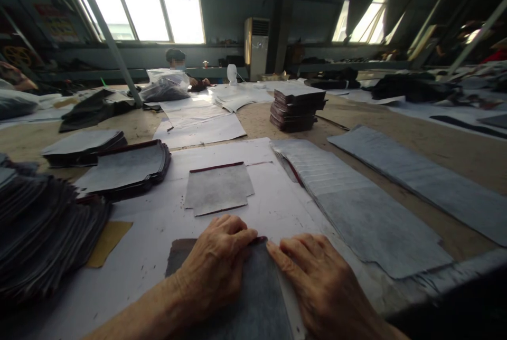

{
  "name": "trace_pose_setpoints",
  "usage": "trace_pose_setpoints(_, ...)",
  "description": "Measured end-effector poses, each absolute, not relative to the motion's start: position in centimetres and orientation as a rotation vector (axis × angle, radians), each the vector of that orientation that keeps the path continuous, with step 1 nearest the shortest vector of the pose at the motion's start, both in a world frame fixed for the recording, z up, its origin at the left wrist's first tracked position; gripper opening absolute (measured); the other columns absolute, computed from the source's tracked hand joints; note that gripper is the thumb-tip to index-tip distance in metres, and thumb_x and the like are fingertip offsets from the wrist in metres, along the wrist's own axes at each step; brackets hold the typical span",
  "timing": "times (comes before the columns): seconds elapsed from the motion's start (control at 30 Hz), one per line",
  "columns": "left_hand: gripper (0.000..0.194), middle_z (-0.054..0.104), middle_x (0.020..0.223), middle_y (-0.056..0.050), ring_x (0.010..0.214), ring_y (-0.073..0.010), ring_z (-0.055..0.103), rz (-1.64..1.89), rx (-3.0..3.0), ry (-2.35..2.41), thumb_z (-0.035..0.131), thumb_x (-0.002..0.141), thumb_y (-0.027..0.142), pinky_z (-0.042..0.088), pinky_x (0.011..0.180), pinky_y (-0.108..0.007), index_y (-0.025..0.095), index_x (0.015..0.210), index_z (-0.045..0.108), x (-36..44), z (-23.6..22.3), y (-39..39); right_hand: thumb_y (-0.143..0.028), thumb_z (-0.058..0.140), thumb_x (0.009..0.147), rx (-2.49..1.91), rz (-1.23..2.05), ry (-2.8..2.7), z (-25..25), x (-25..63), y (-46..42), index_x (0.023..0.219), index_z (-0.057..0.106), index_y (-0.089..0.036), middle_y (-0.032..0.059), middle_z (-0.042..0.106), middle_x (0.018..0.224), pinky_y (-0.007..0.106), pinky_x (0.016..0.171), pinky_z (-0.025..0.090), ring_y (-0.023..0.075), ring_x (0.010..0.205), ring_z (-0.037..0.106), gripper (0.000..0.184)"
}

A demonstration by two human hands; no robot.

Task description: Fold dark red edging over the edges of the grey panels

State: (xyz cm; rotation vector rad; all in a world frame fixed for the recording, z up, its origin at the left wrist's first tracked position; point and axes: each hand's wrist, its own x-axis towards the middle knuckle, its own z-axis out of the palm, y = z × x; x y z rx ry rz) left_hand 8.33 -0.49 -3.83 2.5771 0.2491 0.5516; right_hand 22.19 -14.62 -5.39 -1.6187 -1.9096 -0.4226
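A grey sheet piece point(263, 292) with a dark red edge lies close in front of me on the white board. My left hand point(222, 255) is closed over it, thumb and fingers pressed at the folded far edge. At the far right corner my right hand point(320, 274) has its fingers curled, the index tip touching the edge; its thumb is hidden. Just beyond my hands lies a similar flat grey piece point(219, 189), notched at its lower corners, with a dark red strip along the top.
Stacks of dark-edged pieces point(43, 234) rise at left, near a tan card point(109, 245). Fanned grey panels point(356, 202) and another panel pile point(420, 176) lie at right. Farther off stand a dark red stack point(297, 110) and a metal pole point(105, 31). A person point(176, 60) sits across the table.
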Motion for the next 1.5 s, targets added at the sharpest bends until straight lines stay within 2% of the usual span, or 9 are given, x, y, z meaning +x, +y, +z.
trace_pose_setpoints(0.2,0.034,0.048,0.082,-0.008,0.076,-0.0187,0.043,0.567,2.571,0.146,0.033,0.081,0.005,0.041,0.069,-0.037,0.015,0.099,0.060,8.2,-4.5,-0.7,-0.002,0.029,0.080,-1.696,-0.348,-1.900,-5.5,22.2,-14.5,0.103,0.060,-0.009,0.0101,0.054,0.090,0.036,0.070,0.035,0.0220,0.080,0.045,0.040)
trace_pose_setpoints(0.5,0.048,0.046,0.091,-0.012,0.080,-0.0231,0.041,0.623,2.817,0.045,0.041,0.066,0.006,0.040,0.070,-0.044,0.010,0.113,0.050,8.0,-5.1,-1.1,-0.005,0.031,0.086,-1.662,-0.314,-1.835,-5.9,22.8,-14.8,0.108,0.056,-0.011,0.0083,0.054,0.089,0.034,0.071,0.037,0.0205,0.080,0.047,0.034)
trace_pose_setpoints(0.67,0.041,0.046,0.087,-0.012,0.078,-0.0232,0.041,0.602,2.852,0.049,0.042,0.064,0.006,0.041,0.067,-0.044,0.009,0.104,0.052,8.0,-4.8,-1.5,-0.003,0.031,0.085,-1.646,-0.363,-1.870,-5.8,22.7,-14.6,0.115,0.053,-0.010,0.0088,0.053,0.089,0.033,0.067,0.040,0.0205,0.078,0.048,0.038)
trace_pose_setpoints(0.77,0.036,0.046,0.087,-0.012,0.078,-0.0231,0.042,0.606,2.799,0.083,0.041,0.066,0.005,0.042,0.068,-0.044,0.010,0.099,0.054,8.1,-4.8,-1.5,-0.002,0.026,0.081,-1.719,-0.425,-1.990,-5.5,22.2,-14.2,0.114,0.055,-0.008,0.0110,0.053,0.087,0.036,0.064,0.040,0.0228,0.076,0.047,0.044)
trace_pose_setpoints(0.87,0.043,0.048,0.092,-0.012,0.081,-0.0218,0.044,0.643,2.768,0.094,0.038,0.072,0.003,0.042,0.072,-0.042,0.011,0.113,0.049,7.5,-4.8,-0.9,0.001,0.026,0.078,-1.739,-0.433,-2.027,-5.4,22.2,-14.0,0.109,0.058,-0.007,0.0113,0.053,0.092,0.039,0.069,0.040,0.0238,0.081,0.047,0.046)
trace_pose_setpoints(1.07,0.032,0.050,0.098,-0.008,0.086,-0.0183,0.047,0.667,2.746,0.261,0.039,0.086,0.009,0.045,0.075,-0.035,0.018,0.114,0.052,3.4,-4.3,2.2,-0.005,0.030,0.081,-1.655,-0.355,-1.959,-5.8,23.5,-14.0,0.114,0.057,-0.015,0.0087,0.052,0.095,0.032,0.067,0.043,0.0200,0.082,0.048,0.044)
trace_pose_setpoints(1.27,0.032,0.051,0.089,-0.007,0.081,-0.0156,0.047,0.684,2.739,0.191,0.035,0.087,0.004,0.045,0.071,-0.031,0.016,0.107,0.057,1.4,-4.3,3.2,-0.016,0.038,0.089,-1.621,-0.204,-1.876,-5.0,25.4,-13.7,0.104,0.061,-0.022,0.0025,0.056,0.094,0.022,0.069,0.050,0.0136,0.083,0.056,0.028)
trace_pose_setpoints(1.37,0.034,0.052,0.086,-0.008,0.079,-0.0166,0.047,0.736,2.750,0.160,0.035,0.085,0.003,0.044,0.070,-0.033,0.015,0.108,0.057,1.7,-4.7,3.2,-0.020,0.042,0.090,-1.652,-0.307,-1.773,-4.1,25.5,-12.9,0.095,0.062,-0.021,0.0022,0.059,0.090,0.024,0.068,0.052,0.0153,0.079,0.058,0.021)
trace_pose_setpoints(1.5,0.033,0.052,0.086,-0.008,0.079,-0.0167,0.047,0.772,2.741,0.134,0.034,0.085,0.004,0.043,0.072,-0.034,0.014,0.107,0.057,2.0,-5.1,3.2,-0.008,0.036,0.087,-1.557,-0.318,-1.800,-3.8,22.2,-10.4,0.097,0.062,-0.016,0.0061,0.057,0.091,0.029,0.071,0.050,0.0176,0.083,0.054,0.029)
